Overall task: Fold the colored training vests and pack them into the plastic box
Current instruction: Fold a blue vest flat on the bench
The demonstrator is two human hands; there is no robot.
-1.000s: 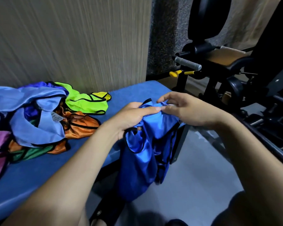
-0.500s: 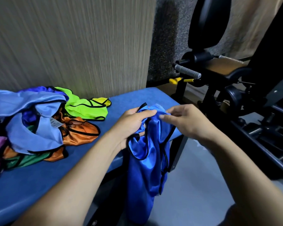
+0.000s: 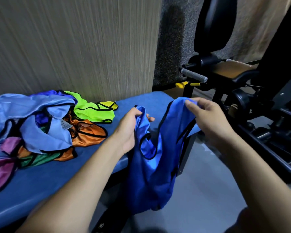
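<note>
A royal blue vest [image 3: 151,169] with black trim hangs in front of the blue bench [image 3: 40,179], its body drooping below the bench edge. My left hand [image 3: 129,130] grips one shoulder strap of it. My right hand [image 3: 208,120] pinches the other strap between thumb and fingers, a little higher and to the right. The neck opening gapes between the two hands. A heap of other vests [image 3: 32,125] lies on the bench at the left: light blue, neon green, orange, green and purple. No plastic box is in view.
A striped beige wall [image 3: 74,47] stands behind the bench. Black gym equipment [image 3: 242,91] with a grey handle [image 3: 193,75] and yellow knobs fills the right side. Grey floor [image 3: 213,190] shows below the hanging vest.
My hands have drawn apart, right hand moving right and up, left hand staying near the bench. The bunched blue vest has spread open between them, its neck hole now showing.
</note>
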